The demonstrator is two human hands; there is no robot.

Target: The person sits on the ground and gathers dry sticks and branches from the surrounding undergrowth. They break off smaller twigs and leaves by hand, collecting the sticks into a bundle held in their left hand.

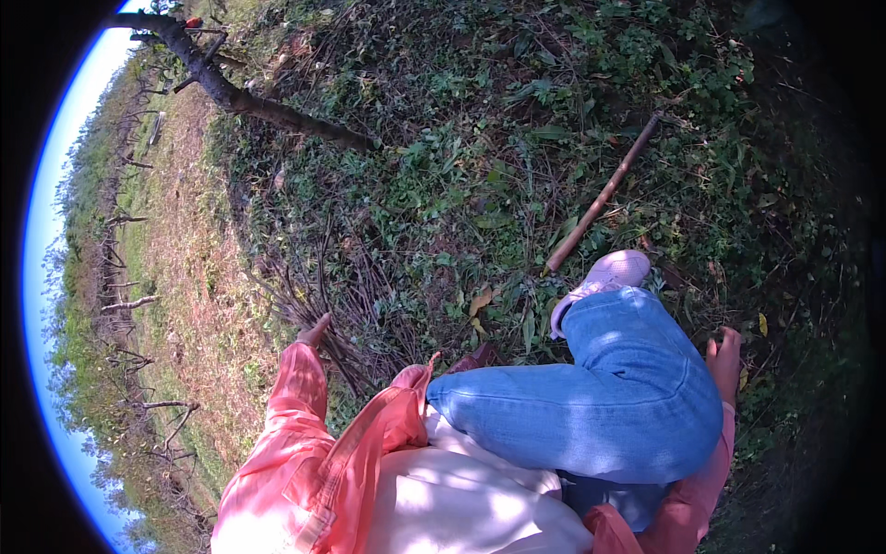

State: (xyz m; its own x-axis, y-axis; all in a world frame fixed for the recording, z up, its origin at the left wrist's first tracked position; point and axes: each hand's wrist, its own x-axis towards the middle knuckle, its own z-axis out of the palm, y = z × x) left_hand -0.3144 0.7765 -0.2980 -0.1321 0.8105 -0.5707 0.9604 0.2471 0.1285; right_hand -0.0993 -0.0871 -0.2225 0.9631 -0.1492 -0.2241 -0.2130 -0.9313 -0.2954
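Note:
My left hand (315, 332), at the end of a coral-coloured sleeve, is at the near edge of a loose heap of thin cut twigs (339, 305). A finger or thumb points outward, and whether the others close around any twigs is hidden. On the other side, my right hand (725, 360) is low beside my bent knee in blue jeans (588, 408), close to shaded weeds. Its fingers are partly curled; I cannot tell if they hold anything. A smooth wooden pole (602, 194) lies on the weeds just beyond my pale pink shoe (612, 270).
A bare, dark tree branch or trunk (277, 114) slants over the weedy ground at upper left. Dry leaves (481, 301) lie near my foot. A dark reddish object (477, 356) shows partly behind my knee. Rows of small trees (104, 305) stand along the left, beside dry grass.

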